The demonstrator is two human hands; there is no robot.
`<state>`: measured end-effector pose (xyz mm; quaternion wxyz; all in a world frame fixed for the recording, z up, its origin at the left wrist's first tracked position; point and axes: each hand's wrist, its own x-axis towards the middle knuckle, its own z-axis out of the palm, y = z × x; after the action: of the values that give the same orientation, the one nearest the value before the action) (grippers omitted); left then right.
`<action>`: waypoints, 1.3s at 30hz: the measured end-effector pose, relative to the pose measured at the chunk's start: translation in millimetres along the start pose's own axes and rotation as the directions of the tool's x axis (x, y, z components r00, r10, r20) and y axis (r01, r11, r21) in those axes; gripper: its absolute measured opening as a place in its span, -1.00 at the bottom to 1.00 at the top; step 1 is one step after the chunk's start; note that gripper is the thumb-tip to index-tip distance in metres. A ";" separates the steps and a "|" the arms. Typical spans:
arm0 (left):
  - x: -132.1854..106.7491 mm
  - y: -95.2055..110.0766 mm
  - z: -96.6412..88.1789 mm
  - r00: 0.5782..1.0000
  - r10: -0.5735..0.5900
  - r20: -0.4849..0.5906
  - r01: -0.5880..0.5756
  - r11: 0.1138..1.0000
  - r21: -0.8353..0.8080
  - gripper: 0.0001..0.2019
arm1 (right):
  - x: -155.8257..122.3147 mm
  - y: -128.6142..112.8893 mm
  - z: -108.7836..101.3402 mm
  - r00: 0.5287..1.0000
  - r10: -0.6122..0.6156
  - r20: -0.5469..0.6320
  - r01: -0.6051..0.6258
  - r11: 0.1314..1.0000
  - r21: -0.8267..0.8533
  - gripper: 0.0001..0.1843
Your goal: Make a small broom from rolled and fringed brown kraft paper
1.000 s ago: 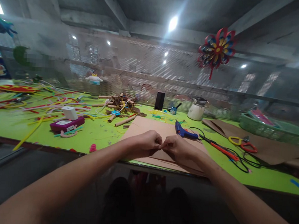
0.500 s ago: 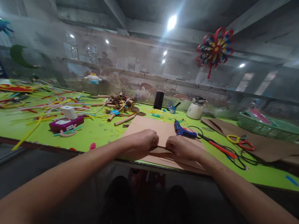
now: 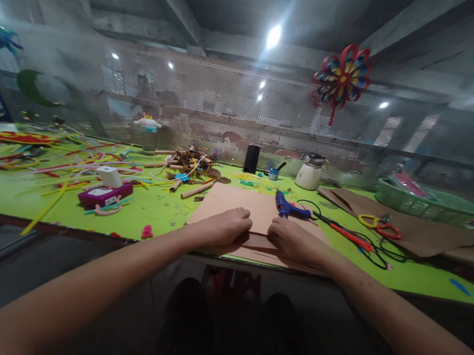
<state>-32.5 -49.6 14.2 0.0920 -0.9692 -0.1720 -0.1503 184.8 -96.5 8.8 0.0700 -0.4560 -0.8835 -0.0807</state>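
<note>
Sheets of brown paper (image 3: 238,197) lie at the table's front edge, directly before me. My left hand (image 3: 230,226) is closed, with its curled fingers gripping the near part of the paper. A short gap to the right, my right hand (image 3: 288,238) pinches the same part. Between them a folded strip or lifted edge of paper shows; my fingertips are partly hidden. A blue glue gun (image 3: 290,208) rests on the sheet's right side, just beyond my right hand.
Orange-and-yellow scissors (image 3: 388,229) lie on more brown paper at right, before a green basket (image 3: 433,205). Rolled paper tubes (image 3: 197,190), a purple box (image 3: 105,194) and scattered pipe cleaners (image 3: 52,200) cover the left. A white jug (image 3: 308,174) and black cylinder (image 3: 252,159) stand behind.
My hands have shifted slightly, the right one a little to the right and lower, and their fingers lie flatter on the paper. Both still grip it.
</note>
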 end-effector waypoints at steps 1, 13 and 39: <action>0.4 0.8 0.9 0.999 0.041 -0.007 -0.041 0.998 0.043 -0.91 | -0.8 -1.6 1.7 1.000 -0.014 -0.020 0.013 1.000 -0.026 -0.83; 20.9 -19.2 6.8 0.922 -0.319 0.219 0.387 0.780 -0.492 -0.63 | -1.1 -18.9 -0.3 0.971 -0.228 -0.077 0.181 0.903 -0.389 -0.80; 15.2 -11.1 14.6 0.980 -0.191 0.062 0.198 0.859 -0.473 -0.75 | 12.4 -4.8 2.4 0.963 0.248 -0.104 -0.144 0.803 0.578 -0.84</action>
<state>-19.1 -31.3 6.8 -0.1658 -0.9406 -0.2272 -0.1901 173.6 -89.0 8.6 0.2869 -0.4949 -0.8059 0.1527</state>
